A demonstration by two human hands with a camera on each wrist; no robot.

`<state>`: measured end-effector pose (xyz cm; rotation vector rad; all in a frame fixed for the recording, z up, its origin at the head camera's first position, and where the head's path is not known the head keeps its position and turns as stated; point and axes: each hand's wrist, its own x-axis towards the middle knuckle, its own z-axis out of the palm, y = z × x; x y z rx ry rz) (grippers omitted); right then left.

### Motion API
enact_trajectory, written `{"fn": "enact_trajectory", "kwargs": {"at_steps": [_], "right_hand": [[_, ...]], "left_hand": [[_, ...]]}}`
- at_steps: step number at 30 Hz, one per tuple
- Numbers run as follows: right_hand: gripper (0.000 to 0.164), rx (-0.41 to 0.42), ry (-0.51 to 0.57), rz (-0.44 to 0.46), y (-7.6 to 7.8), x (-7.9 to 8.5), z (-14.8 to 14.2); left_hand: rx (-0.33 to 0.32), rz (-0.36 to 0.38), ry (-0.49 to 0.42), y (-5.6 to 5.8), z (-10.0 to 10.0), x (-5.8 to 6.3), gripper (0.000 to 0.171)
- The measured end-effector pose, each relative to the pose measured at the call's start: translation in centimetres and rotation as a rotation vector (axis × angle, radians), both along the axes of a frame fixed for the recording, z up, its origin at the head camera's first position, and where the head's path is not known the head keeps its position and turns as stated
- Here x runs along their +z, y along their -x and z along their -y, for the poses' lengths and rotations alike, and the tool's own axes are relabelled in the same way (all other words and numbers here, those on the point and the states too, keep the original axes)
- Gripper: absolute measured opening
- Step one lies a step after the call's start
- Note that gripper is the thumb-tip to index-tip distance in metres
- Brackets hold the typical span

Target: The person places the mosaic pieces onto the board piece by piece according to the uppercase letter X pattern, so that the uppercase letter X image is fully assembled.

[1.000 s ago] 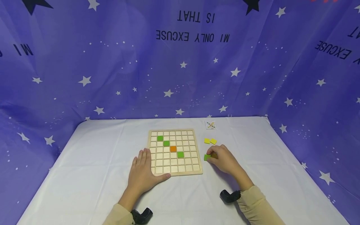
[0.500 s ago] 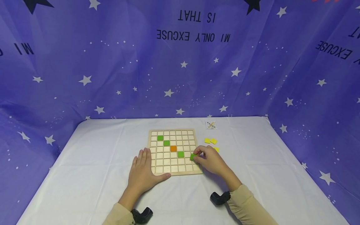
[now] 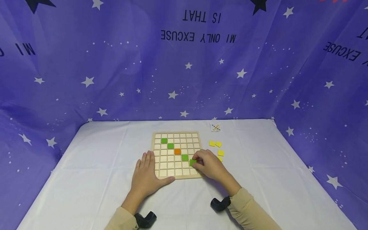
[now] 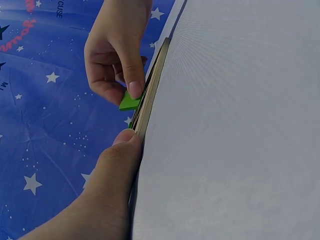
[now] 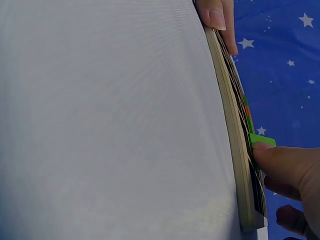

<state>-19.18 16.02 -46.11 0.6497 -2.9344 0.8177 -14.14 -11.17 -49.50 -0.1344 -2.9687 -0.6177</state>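
Note:
A wooden grid board (image 3: 181, 177) lies on the white table. Three green tiles, one of them a green tile (image 3: 185, 157), and an orange tile (image 3: 177, 151) sit in its squares along a diagonal. My right hand (image 3: 211, 164) pinches another green tile (image 3: 193, 163) between thumb and fingers, at the lower right squares, just past the diagonal's end. In the left wrist view this held green tile (image 4: 129, 101) is tilted at the board's surface. My left hand (image 3: 146, 177) lies along the board's left edge, fingers straight, thumb on the front rim.
Several yellow tiles (image 3: 220, 153) lie right of the board, one partly hidden by the right hand. A small printed pattern card (image 3: 216, 127) lies behind them. Purple star-printed cloth (image 3: 184, 80) hangs behind the table and at both sides.
My right hand has carried the green tile leftward from the table beside the board to over its lower right squares, uncovering yellow tiles. My left hand stays put.

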Motion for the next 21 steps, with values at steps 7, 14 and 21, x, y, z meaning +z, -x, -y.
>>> {"fn": "enact_trajectory", "kwargs": {"at_steps": [7, 14, 21], "right_hand": [[0.016, 0.039, -0.050, -0.012, -0.2, -0.2, -0.4], [0.014, 0.063, -0.043, -0.002, -0.3, -0.2, -0.6], [0.012, 0.064, -0.035, -0.044, -0.1, -0.2, -1.3]], "left_hand": [[0.001, -0.003, -0.002, 0.1, 0.0, -0.1, 0.144], [0.002, 0.004, 0.001, 0.1, 0.0, -0.3, 0.145], [0.002, 0.003, 0.003, 0.1, 0.1, -0.3, 0.144]]}}
